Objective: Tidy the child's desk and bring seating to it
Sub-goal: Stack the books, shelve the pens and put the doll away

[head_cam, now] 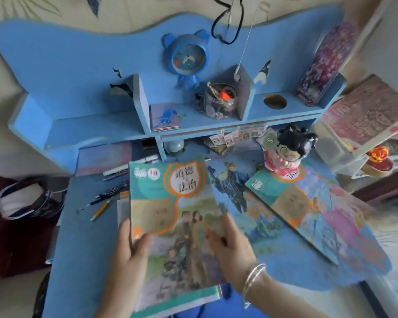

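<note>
Tidying is barely begun: left hand (129, 253) and right hand (234, 246) both grip a textbook (175, 216), while pencils (100, 211), a second textbook (285, 198) and a doll (287, 150) still litter the desk (83, 237), with no seat in sight.

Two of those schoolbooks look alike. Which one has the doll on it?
The schoolbook on the right, lying flat on the desk under the doll. The other schoolbook is held by both hands.

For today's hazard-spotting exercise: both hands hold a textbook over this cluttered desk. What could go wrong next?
1. The doll stands on the second textbook; pulling that book out could topple it.
2. The yellow pencil lies loose near the desk's left edge; sweeping the held textbook sideways might knock it off.
</note>
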Demonstrator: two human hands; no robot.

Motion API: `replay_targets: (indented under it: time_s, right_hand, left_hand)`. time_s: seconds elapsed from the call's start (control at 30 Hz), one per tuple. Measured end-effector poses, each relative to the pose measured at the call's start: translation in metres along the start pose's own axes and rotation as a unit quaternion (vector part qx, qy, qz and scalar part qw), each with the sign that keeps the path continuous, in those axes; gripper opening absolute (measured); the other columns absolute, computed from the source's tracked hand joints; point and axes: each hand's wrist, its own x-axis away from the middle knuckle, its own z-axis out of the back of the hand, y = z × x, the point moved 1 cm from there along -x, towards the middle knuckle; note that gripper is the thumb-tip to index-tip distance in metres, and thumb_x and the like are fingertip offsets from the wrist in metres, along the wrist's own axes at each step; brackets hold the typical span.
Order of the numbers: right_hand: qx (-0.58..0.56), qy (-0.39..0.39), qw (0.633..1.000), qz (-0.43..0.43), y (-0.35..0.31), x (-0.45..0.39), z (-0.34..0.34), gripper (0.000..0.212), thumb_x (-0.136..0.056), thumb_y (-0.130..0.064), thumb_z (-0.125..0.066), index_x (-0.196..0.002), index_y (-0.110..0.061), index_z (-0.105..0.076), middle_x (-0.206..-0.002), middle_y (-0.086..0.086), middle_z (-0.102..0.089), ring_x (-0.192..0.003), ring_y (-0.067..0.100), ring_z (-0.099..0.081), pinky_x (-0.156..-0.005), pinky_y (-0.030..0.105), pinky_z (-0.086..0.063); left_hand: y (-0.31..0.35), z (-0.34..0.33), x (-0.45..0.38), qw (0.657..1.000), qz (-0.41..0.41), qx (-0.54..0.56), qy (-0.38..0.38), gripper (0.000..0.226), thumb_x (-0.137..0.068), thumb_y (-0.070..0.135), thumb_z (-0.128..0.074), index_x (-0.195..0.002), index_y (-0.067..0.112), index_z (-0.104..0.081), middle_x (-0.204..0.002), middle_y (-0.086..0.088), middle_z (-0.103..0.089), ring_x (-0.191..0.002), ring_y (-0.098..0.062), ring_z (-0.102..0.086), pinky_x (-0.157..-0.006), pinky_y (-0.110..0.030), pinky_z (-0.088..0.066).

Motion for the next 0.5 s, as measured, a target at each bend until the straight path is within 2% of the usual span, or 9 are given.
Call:
replay_targets:
  time_s: [0.1,0.17,0.2,0.23,0.27,0.33,0.4,0.47,0.5]
  right_hand:
    - [0.114,-0.022,0.992,0.040,0.019,0.004,-0.030,0.012,-0.095,-0.024,-0.043,-0.088,-0.016,-0.037,-0.076,0.000,-0.048,-0.074,0.025,-0.043,-0.065,0.035,-0.032]
    - [0.207,-0.029,0.976,0.067,0.026,0.003,-0.037,0.022,-0.094,-0.035,-0.030,-0.094,-0.016,-0.041,-0.081,0.004,-0.050,-0.081,0.028,-0.045,-0.070,0.034,-0.032]
    - [0.268,-0.036,0.960,0.071,0.027,0.002,-0.036,0.033,-0.093,-0.042,-0.023,-0.097,-0.017,-0.044,-0.085,0.004,-0.051,-0.085,0.029,-0.047,-0.073,0.035,-0.035]
    - [0.310,-0.041,0.948,0.061,0.028,0.001,-0.033,0.040,-0.092,-0.048,-0.022,-0.102,-0.018,-0.045,-0.091,0.004,-0.052,-0.091,0.029,-0.048,-0.078,0.037,-0.038]
    - [0.328,-0.047,0.942,0.052,0.029,-0.002,-0.028,0.042,-0.093,-0.052,-0.025,-0.108,-0.018,-0.044,-0.097,0.006,-0.053,-0.097,0.030,-0.049,-0.080,0.038,-0.039]
    - [0.319,-0.046,0.945,0.060,0.027,-0.008,-0.008,0.036,-0.094,-0.052,-0.035,-0.107,-0.019,-0.039,-0.102,0.007,-0.054,-0.099,0.029,-0.050,-0.073,0.035,-0.036]
    - [0.246,0.024,0.966,0.074,0.025,-0.019,0.024,0.029,-0.092,-0.046,-0.048,-0.095,-0.020,-0.036,-0.092,0.003,-0.054,-0.086,0.025,-0.052,-0.065,0.030,-0.031]
    - [0.118,0.165,0.979,0.035,0.033,-0.038,0.070,0.034,-0.082,-0.034,-0.066,-0.089,-0.018,-0.037,-0.080,0.001,-0.050,-0.072,0.022,-0.048,-0.057,0.026,-0.032]
    - [0.056,0.244,0.968,0.008,0.040,-0.048,0.096,0.038,-0.076,-0.028,-0.072,-0.090,-0.017,-0.039,-0.081,0.003,-0.050,-0.071,0.022,-0.048,-0.056,0.025,-0.036]
  left_hand:
    - [-0.029,0.016,0.004,0.984,0.013,-0.172,0.039,0.039,-0.075,0.025,-0.065,-0.113,0.028,-0.059,-0.088,0.000,-0.063,-0.091,-0.030,-0.063,-0.073,-0.036,-0.045]
    - [-0.044,0.021,0.003,0.930,-0.013,-0.356,0.088,0.050,-0.077,0.028,-0.067,-0.124,0.014,-0.059,-0.092,-0.015,-0.049,-0.093,-0.042,-0.054,-0.078,-0.048,-0.045]
    - [-0.047,0.020,0.003,0.907,-0.015,-0.411,0.093,0.058,-0.078,0.035,-0.059,-0.130,0.009,-0.055,-0.096,-0.023,-0.047,-0.095,-0.044,-0.050,-0.080,-0.052,-0.045]
    - [-0.048,0.018,0.003,0.892,-0.014,-0.443,0.091,0.065,-0.078,0.040,-0.052,-0.133,0.005,-0.051,-0.102,-0.027,-0.047,-0.096,-0.045,-0.048,-0.080,-0.054,-0.045]
    - [-0.048,0.016,0.002,0.879,-0.028,-0.465,0.102,0.068,-0.076,0.038,-0.054,-0.134,0.002,-0.050,-0.103,-0.029,-0.047,-0.094,-0.045,-0.047,-0.079,-0.057,-0.045]
    - [-0.037,0.010,0.000,0.862,-0.084,-0.478,0.146,0.073,-0.067,0.022,-0.079,-0.130,-0.003,-0.052,-0.099,-0.030,-0.047,-0.091,-0.045,-0.044,-0.078,-0.060,-0.044]
    - [-0.011,-0.011,-0.004,0.868,-0.143,-0.456,0.135,0.080,-0.061,0.013,-0.085,-0.132,-0.001,-0.051,-0.099,-0.026,-0.048,-0.093,-0.041,-0.044,-0.085,-0.052,-0.039]
    - [0.021,-0.047,-0.005,0.877,-0.240,-0.410,0.064,0.067,-0.068,0.013,-0.080,-0.128,0.001,-0.053,-0.099,-0.017,-0.046,-0.093,-0.034,-0.045,-0.085,-0.041,-0.037]
    - [0.033,-0.072,-0.006,0.878,-0.283,-0.385,0.024,0.059,-0.072,0.013,-0.078,-0.125,0.002,-0.055,-0.099,-0.015,-0.047,-0.094,-0.031,-0.045,-0.085,-0.037,-0.037]
